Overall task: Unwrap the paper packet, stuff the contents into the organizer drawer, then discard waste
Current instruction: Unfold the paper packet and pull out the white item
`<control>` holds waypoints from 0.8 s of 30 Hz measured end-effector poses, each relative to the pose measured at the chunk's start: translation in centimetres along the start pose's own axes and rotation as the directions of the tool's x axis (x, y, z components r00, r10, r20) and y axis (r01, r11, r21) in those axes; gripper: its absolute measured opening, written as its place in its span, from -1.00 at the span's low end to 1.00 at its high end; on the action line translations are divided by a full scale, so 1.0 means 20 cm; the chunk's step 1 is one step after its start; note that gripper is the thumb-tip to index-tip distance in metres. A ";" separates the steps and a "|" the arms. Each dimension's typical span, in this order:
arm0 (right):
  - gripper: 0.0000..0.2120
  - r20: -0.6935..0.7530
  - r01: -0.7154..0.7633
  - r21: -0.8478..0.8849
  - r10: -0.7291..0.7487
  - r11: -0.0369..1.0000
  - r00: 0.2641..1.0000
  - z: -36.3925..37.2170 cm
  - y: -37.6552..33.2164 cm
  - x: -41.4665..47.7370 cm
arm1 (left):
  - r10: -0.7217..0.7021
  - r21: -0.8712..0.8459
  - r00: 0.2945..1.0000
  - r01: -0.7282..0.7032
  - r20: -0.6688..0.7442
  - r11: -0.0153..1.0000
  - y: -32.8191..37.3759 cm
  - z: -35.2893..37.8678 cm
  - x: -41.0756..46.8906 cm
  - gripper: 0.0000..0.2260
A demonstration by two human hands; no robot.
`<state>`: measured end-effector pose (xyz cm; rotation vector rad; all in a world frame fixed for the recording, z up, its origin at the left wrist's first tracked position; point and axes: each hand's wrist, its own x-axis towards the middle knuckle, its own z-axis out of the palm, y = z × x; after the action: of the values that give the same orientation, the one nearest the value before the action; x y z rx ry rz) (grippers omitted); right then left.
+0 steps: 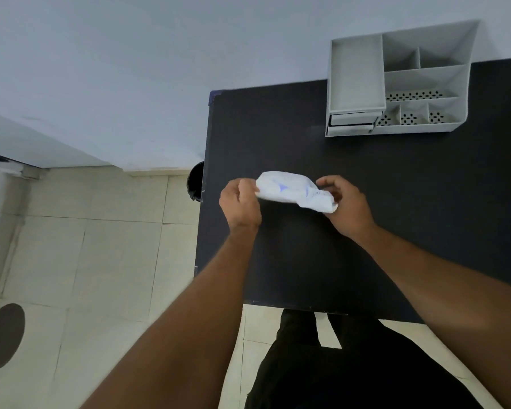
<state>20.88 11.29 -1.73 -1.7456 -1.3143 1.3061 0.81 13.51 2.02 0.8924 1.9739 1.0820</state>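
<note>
Your forearms reach over the counter (366, 246), left hand (240, 202) and right hand (347, 206) each in a closed grip on an end of the paper packet (295, 191) above it; a sharp pull risks spilling contents short of the organizer (396, 84).

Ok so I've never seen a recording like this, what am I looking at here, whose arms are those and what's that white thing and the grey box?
There is no machine here. The one picture comes from a camera worn on a person's head, looking down, so the two bare arms are that person's own.

Both hands hold a crumpled white paper packet with blue print above a black table. The left hand pinches its left end, the right hand grips its right end.

At the table's far edge stands a grey desk organizer with open compartments and small drawers at its lower left. Whatever is in the packet cannot be seen. A dark round object sits on the floor beside the table, possibly a bin.
</note>
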 end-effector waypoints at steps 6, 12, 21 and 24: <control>-0.53 0.121 0.052 -0.264 -0.021 0.963 0.992 0.01 0.16 -0.10 | -0.262 0.270 0.964 0.239 0.051 0.933 -0.25 -0.08 -0.04 -0.68; -0.67 0.074 0.075 -0.370 -0.051 0.926 0.996 0.01 0.26 -0.17 | -0.300 0.490 0.936 0.178 0.183 0.853 -0.29 -0.05 -0.03 -0.74; -0.79 -0.153 -0.266 0.128 0.284 0.955 0.947 0.08 0.26 -0.17 | -0.339 0.532 0.907 0.163 0.251 0.831 -0.24 0.08 -0.01 -0.85; -0.84 -0.232 -0.333 0.204 0.376 0.920 0.897 0.08 0.26 -0.15 | -0.335 0.557 0.919 0.171 0.207 0.813 -0.24 0.09 -0.01 -0.87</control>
<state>21.18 6.52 -5.61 -2.0264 -0.7398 1.2682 1.33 12.00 -2.93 0.9606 2.0830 0.2139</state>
